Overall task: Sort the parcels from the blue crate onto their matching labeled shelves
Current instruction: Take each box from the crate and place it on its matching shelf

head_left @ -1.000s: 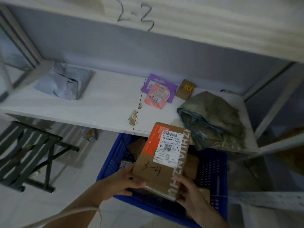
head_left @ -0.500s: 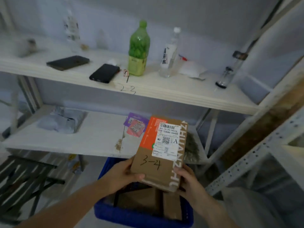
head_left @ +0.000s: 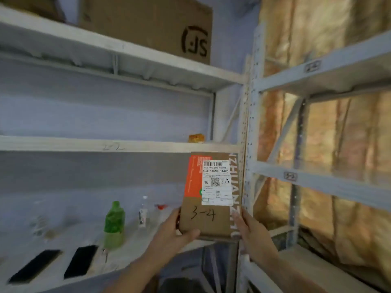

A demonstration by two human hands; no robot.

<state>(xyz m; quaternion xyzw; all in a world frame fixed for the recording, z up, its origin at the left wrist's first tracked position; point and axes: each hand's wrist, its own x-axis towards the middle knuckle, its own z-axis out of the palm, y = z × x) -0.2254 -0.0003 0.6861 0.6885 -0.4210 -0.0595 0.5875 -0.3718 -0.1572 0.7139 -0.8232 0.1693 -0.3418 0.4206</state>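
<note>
I hold a brown cardboard parcel (head_left: pixel 211 197) upright in both hands, in front of the shelf corner. It has an orange panel, a white shipping label and "3-4" handwritten near its bottom. My left hand (head_left: pixel 175 231) grips its lower left edge, thumb across the front. My right hand (head_left: pixel 249 231) grips its lower right edge. The shelf board (head_left: pixel 63 143) at the parcel's top edge is marked "2-2". A second rack on the right has small labels (head_left: pixel 289 176) on its beams, too blurred to read. The blue crate is out of view.
A green bottle (head_left: pixel 114 223), a clear bottle (head_left: pixel 143 212) and two black phones (head_left: pixel 81 261) lie on the lower left shelf. A large cardboard box (head_left: pixel 148 24) sits on the top shelf. A small orange packet (head_left: pixel 196 138) rests on the "2-2" shelf. A perforated upright post (head_left: pixel 250 123) divides the racks.
My view has swung upward and to the right, from the crate and low shelves to the higher shelves. Both hands have lifted the parcel with it, grip unchanged.
</note>
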